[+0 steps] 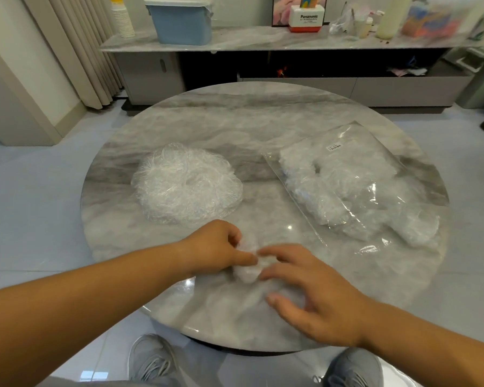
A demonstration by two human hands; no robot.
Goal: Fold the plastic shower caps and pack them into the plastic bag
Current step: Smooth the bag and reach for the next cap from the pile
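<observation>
A small folded clear shower cap (248, 265) lies near the front of the round marble table (263, 113). My left hand (215, 248) pinches its left side with curled fingers and thumb. My right hand (310, 291) hovers over its right side, fingers spread and fingertips touching the plastic. A loose pile of unfolded shower caps (186, 184) sits at the table's left middle. The clear plastic bag (355, 185) lies at the right, with several folded caps inside it.
Behind the table runs a low marble-topped cabinet (235, 41) carrying a blue lidded bin (182, 19), stacked paper cups (122, 19) and bottles. My grey shoes (151, 358) show below the table's front edge. Curtains hang at the left.
</observation>
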